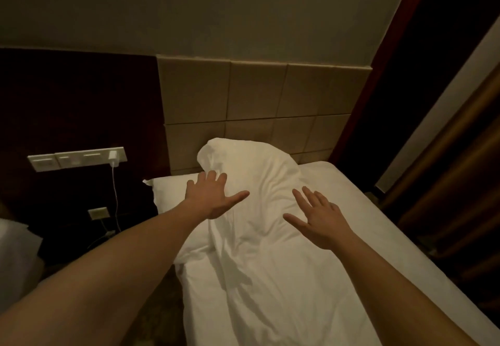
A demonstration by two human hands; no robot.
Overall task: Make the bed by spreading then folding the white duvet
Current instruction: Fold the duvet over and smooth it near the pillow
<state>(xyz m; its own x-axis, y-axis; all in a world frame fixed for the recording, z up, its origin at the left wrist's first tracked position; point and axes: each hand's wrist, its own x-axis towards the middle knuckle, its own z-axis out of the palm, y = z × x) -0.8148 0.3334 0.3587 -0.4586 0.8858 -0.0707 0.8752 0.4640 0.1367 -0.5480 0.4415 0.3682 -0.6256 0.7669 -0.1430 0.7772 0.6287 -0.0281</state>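
- The left hand (209,196) reaches forward with straight, spread fingers, palm down; its grip is released and holds nothing.
- The right hand (322,221) is stretched out the same way, fingers fanned and thumb pointing toward the left hand; its grip is released too.
- The white duvet (259,251) lies rumpled along the bed (378,221), running from near the viewer up between and under both hands.
- Whether either palm actually touches the duvet or hovers just above it cannot be told.
- Just beyond the fingertips of both hands, the duvet's far end bunches into a raised hump that leans against the headboard (257,96).
- Creases in the cloth run in the gap between the two hands.
- A white pillow (167,191) lies flat just left of and partly under the left hand, with the duvet overlapping its right side.
- To the right of the right hand, a smooth stretch of white sheet is uncovered, out to the bed's far edge.
- The headboard is made of tan padded squares, standing beyond both hands.
- Well to the left of the left hand, a switch panel (77,157) sits on a dark wall panel, with a white charger (113,157) plugged in and its cable hanging down.
- Far to the right of the right hand hangs a brown curtain (460,169).
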